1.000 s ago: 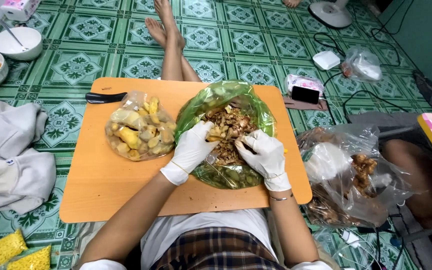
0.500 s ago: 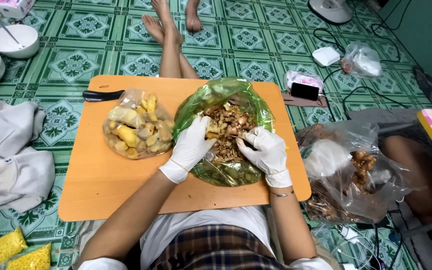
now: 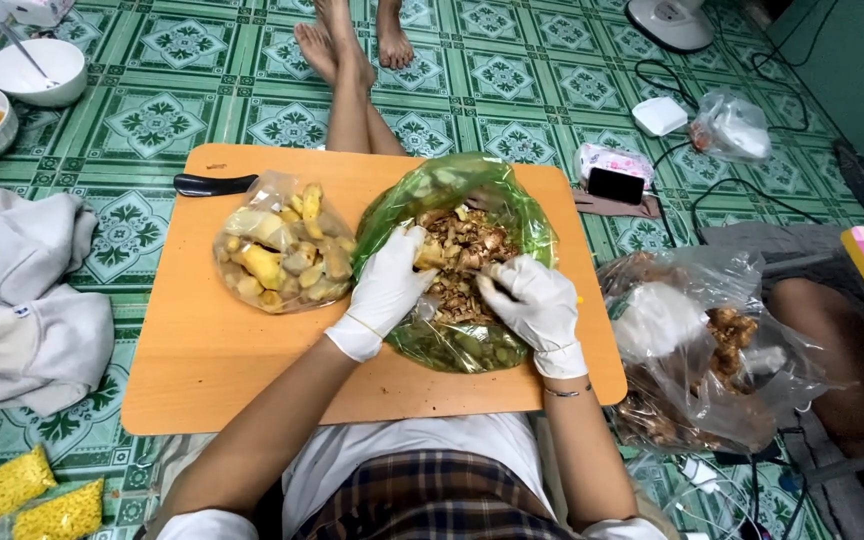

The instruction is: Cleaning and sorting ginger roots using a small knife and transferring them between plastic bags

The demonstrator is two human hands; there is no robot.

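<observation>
An orange board [image 3: 202,360] fills mid-frame. At its centre right, a green bag [image 3: 452,190] of brown pieces is worked: the gloved left hand [image 3: 389,290] pinches a piece, the gloved right hand [image 3: 532,305] is curled on others. A clear bag [image 3: 282,255] lies left.

Two yellow packets [image 3: 32,492] lie bottom-left on the floor; a dark phone screen [image 3: 615,185] faces up beside the board.

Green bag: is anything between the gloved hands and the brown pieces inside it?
Nothing visible. The green bag lies open on the board; left hand and right hand already rest on the brown pieces.
</observation>
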